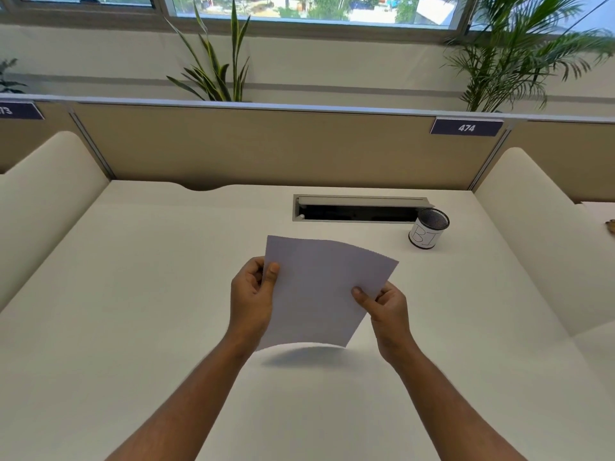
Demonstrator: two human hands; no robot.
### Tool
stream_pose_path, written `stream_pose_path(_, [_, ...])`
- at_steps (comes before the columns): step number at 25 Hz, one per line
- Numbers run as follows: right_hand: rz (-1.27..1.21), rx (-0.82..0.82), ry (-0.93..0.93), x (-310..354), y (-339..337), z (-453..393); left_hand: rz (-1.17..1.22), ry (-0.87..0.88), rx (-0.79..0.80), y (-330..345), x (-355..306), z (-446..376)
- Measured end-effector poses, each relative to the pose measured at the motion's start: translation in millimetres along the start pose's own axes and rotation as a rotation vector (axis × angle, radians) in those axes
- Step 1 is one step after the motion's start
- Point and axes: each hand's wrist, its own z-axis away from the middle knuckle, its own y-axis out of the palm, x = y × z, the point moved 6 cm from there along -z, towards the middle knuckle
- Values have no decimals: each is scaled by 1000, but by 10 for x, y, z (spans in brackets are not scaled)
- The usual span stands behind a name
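Holding sheet of paper (319, 291) clear above desk (149, 277), middle of scene, shadow beneath. Pinching its left edge with left hand (251, 294), thumb on top; pinching right edge, toward near corner, with right hand (387, 307). Could crease or slip loose under uneven pull. Spans between both pinches, bowed. Far right, well apart: mesh cup (429, 229).

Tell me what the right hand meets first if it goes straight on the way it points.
Only the sheet of paper that the right hand itself pinches lies in that line. Beyond it comes bare desk, then probably the left end of the open cable slot; its height is unclear.
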Motion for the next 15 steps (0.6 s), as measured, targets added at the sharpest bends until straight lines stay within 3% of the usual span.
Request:
stream_pose_path(7, [82,-53,-41,-61,67,12,-110,112,-47,-13,216,77])
stream_pose_path(15, [240,-84,101,-473,20,32,-347,-106,23,-55,742,110])
